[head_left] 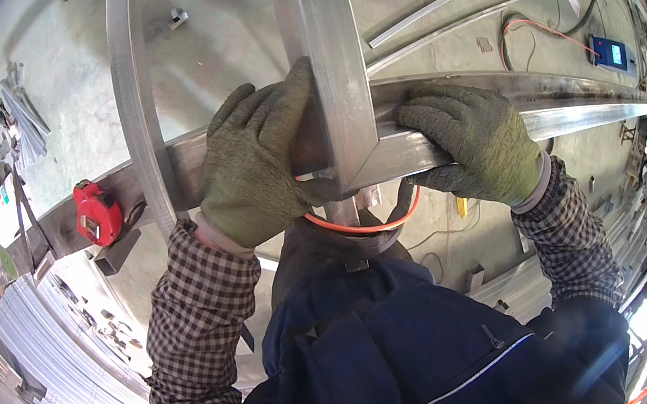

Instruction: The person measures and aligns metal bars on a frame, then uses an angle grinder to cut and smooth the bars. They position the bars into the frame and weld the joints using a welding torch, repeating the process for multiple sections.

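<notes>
Two square metal tubes meet at a mitred corner in front of me: an upright-running tube (pixel 337 54) and a tube (pixel 397 157) extending right. My left hand (pixel 249 167), in a green work glove, lies left of the corner with its fingers stretched out, one fingertip touching the first tube's side. My gloved right hand (pixel 472 141) is closed round the other tube, fingers over the far side and thumb on the near side. Beneath both hands runs a wide metal beam (pixel 191 160). A red tape measure (pixel 98 212) sits on the beam to the left.
Another metal tube (pixel 135 88) crosses the beam left of my left hand. An orange hose (pixel 371 229) loops close to my body. Loose metal strips (pixel 418 17) lie on the floor ahead. A blue box with a lit screen (pixel 610 55) stands at right; stacked metal profiles (pixel 63 331) are at left.
</notes>
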A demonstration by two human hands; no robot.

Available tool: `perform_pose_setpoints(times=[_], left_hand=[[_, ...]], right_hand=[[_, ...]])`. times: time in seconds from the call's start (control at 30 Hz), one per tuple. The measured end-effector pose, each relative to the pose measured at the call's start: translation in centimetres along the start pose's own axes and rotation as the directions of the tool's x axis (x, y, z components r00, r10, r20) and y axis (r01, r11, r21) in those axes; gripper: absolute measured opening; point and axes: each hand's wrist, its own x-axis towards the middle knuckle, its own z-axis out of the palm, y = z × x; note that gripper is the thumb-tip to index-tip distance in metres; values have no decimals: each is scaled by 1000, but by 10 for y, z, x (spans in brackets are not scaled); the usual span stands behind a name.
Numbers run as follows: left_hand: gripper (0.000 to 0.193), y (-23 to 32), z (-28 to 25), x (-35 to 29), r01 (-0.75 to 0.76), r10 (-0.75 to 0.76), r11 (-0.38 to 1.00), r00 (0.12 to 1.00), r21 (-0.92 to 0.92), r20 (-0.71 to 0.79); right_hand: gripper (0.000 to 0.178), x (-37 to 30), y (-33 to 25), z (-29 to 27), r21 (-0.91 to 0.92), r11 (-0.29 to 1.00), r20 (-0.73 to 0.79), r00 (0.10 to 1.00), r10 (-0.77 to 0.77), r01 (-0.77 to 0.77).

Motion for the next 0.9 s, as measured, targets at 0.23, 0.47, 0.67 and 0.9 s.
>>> perform_pose_setpoints(times=[0.23,0.47,0.67,0.9], left_hand=[[131,2,-3,5,50,-49,996,998,-72,25],[129,0,-3,4,-8,6,999,999,-52,-44],[123,-2,-2,2,13,-16,995,999,-96,-38],[103,1,-6,6,30,-29,997,999,-65,15]], right_hand=[[77,1,0,2,1,1000,36,999,7,-7],[67,1,-1,2,-36,999,46,998,-34,35],[72,9,-2,4,-42,998,40,998,-47,48],[44,8,-8,5,-42,998,-4,999,-39,39]])
